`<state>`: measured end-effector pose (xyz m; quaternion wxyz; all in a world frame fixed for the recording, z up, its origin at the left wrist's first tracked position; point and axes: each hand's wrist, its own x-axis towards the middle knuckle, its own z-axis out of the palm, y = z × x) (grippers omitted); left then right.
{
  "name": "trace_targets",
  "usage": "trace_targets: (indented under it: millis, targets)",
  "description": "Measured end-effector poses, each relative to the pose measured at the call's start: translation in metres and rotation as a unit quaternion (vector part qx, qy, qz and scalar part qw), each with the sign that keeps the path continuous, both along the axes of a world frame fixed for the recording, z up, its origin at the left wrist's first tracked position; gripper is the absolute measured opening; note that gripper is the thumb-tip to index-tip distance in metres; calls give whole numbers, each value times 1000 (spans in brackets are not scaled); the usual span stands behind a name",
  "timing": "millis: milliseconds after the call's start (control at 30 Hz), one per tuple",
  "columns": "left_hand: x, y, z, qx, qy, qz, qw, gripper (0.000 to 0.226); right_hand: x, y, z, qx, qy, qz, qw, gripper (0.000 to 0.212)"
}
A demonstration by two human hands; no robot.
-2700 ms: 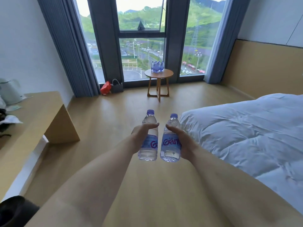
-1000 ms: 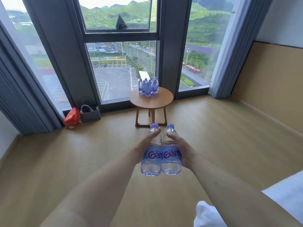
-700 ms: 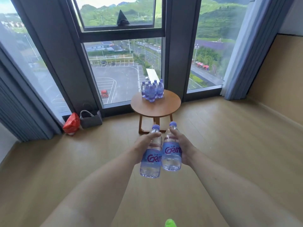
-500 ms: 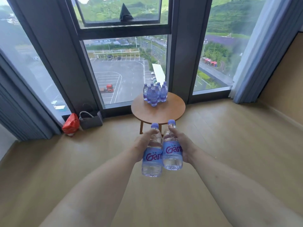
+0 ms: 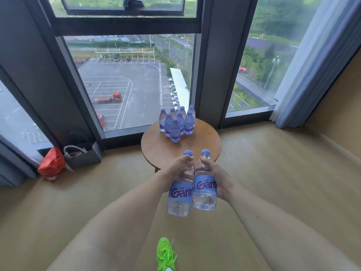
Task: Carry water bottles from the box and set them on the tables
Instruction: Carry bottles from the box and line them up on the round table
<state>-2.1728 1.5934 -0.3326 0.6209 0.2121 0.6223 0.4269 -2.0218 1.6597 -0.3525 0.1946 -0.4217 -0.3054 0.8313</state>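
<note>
The round table (image 5: 203,145) has come close, now just ahead of my bottles; my left hand (image 5: 176,169) wraps the left bottle (image 5: 180,194), my right hand (image 5: 216,175) the right bottle (image 5: 205,190), side by side and touching; the bottle cluster (image 5: 176,124) fills the far edge, so setting-down is near.

A red bag (image 5: 51,165) and grey tote (image 5: 83,155) sit below the window (image 5: 134,81).

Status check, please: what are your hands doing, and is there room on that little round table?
Left hand and right hand each grip a bottle. Round table just ahead. Bottle cluster crowds its far side; near side bare.
</note>
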Motion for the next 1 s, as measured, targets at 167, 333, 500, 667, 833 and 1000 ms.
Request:
trace_targets:
  millis: [167,333,500,667,833,1000]
  targets:
    - [-59,89,2,-25,23,-24,999,20,-57,80,-2,10,-32,-14,999,28]
    - [-108,156,-4,41,54,-23,997,22,-102,140,-12,35,-27,-5,999,39]
    - [-142,209,-24,-36,76,-28,996,46,-138,198,-34,112,-183,-13,977,56]
    - [-173,267,-67,-25,154,-2,988,28,-169,264,-64,205,-250,60,944,46]
    - [-198,319,-102,-69,229,-20,971,17,-190,337,-93,302,-315,177,882,48]
    - [-205,344,-130,-111,327,-13,938,12,-211,402,-108,323,-345,231,851,41]
